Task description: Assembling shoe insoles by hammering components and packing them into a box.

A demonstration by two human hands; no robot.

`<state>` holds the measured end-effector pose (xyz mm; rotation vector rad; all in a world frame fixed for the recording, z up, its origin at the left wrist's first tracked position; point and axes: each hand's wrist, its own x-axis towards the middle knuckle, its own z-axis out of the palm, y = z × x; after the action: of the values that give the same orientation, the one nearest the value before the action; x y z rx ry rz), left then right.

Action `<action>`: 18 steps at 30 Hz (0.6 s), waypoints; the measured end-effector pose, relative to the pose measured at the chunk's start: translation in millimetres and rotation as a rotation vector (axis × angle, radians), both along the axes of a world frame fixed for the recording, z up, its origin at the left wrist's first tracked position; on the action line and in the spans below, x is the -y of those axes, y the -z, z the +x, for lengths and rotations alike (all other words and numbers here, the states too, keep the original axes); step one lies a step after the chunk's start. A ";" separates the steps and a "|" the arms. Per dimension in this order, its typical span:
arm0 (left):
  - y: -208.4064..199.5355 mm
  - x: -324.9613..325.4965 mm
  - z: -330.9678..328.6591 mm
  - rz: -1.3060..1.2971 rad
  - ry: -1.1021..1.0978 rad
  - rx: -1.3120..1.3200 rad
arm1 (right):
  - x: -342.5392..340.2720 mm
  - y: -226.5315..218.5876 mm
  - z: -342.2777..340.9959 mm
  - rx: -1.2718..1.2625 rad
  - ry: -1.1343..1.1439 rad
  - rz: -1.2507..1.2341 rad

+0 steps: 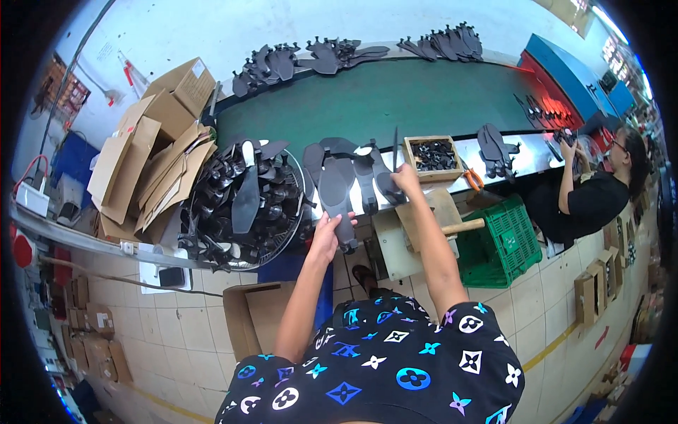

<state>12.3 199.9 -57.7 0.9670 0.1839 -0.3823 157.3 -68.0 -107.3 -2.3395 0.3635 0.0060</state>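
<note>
My left hand (326, 237) is closed on the narrow end of a dark grey shoe sole (335, 182), its broad end pointing away from me. A dark heel-like block (348, 245) shows at its near end. My right hand (406, 179) is closed at the bench edge, by the lower end of a thin dark upright strip (395, 147); whether that is a tool or a sole seen edge-on, I cannot make out. Several more dark soles (364, 169) lie between and behind my hands on the pale bench edge.
Left stands a round wire basket (302, 185) of dark heeled shoe parts, beside cardboard boxes (187, 88). A wooden box (460, 168) of small dark pieces, orange-handled scissors (473, 181) and a green crate (505, 240) are right. Beyond runs a green conveyor (374, 99); a co-worker (593, 180) sits right.
</note>
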 end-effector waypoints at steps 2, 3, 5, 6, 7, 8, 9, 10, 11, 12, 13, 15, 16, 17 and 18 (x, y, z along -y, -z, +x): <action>-1.6 -1.5 -0.1 -0.020 -0.021 0.006 | -0.3 -25.1 -16.1 0.253 -0.001 0.053; -2.4 -1.5 1.0 -0.055 -0.013 0.012 | 0.0 -41.1 -27.5 0.183 0.013 0.212; -4.2 0.1 6.3 -0.060 -0.011 0.003 | -10.4 -67.3 -57.2 0.120 -0.138 0.524; -5.0 2.0 10.2 -0.110 0.012 -0.034 | -19.5 -74.9 -69.6 0.047 -0.282 0.847; -5.5 3.4 12.9 -0.207 0.051 -0.046 | -27.8 -79.3 -77.9 -0.035 -0.441 0.870; -5.9 6.4 16.3 -0.232 0.018 -0.007 | -31.4 -81.5 -78.1 -0.186 -0.515 0.876; -6.6 6.9 17.9 -0.180 -0.016 -0.041 | -34.2 -78.5 -79.0 -0.303 -0.700 0.967; -7.5 8.1 18.7 -0.063 0.024 -0.019 | -38.5 -71.6 -73.8 -0.168 -0.586 0.939; -8.9 7.9 19.1 0.054 0.039 0.000 | -42.0 -61.5 -65.1 0.056 -0.294 0.876; -10.6 7.4 17.2 0.053 -0.014 0.097 | -42.6 -49.8 -52.5 0.162 -0.135 0.283; -12.9 6.3 15.2 0.070 -0.009 0.078 | -41.1 -35.3 -43.9 0.252 0.053 -0.293; -19.8 1.6 10.1 0.026 -0.033 0.031 | -40.2 -2.9 -42.0 0.258 0.079 -0.513; -24.3 -2.1 7.3 -0.104 -0.026 -0.002 | -36.9 8.1 -35.8 0.173 0.094 -0.743; -28.6 -4.8 4.3 -0.104 -0.024 0.016 | -30.3 16.4 -29.4 0.264 0.120 -0.745; -32.5 -6.9 0.7 -0.076 -0.011 0.048 | -18.0 20.3 -22.5 0.087 0.003 -0.462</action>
<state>13.0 206.8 -25.3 0.8989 0.1297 -0.3534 134.8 -50.0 -127.6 -2.7831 0.3534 -0.2003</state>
